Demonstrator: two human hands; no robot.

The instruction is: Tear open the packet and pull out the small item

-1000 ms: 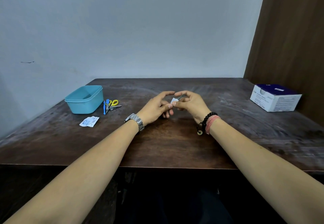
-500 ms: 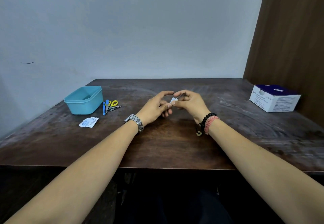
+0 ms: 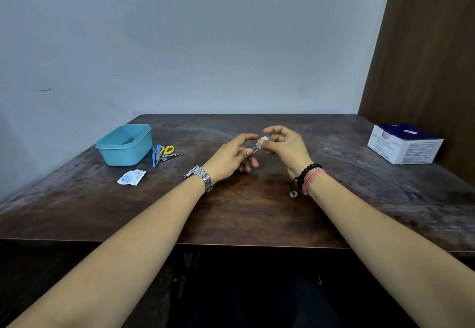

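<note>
My hands meet above the middle of the dark wooden table. My right hand, with bead and thread bracelets at the wrist, pinches a small white pad between thumb and fingers. The pad is wrapped on a thin metal tool that slants down to the left. My left hand, with a metal watch at the wrist, holds the tool's lower end at the thumb, its index finger stretched out above. The tool's shape is mostly hidden by fingers.
A teal plastic tub stands at the left. Beside it lie small tools with blue and yellow handles. A torn white wrapper lies in front of the tub. A white and blue box sits far right by a brown panel.
My hands have drawn slightly apart. The right hand has lifted a little with the pad, showing more of the metal tool between them.
</note>
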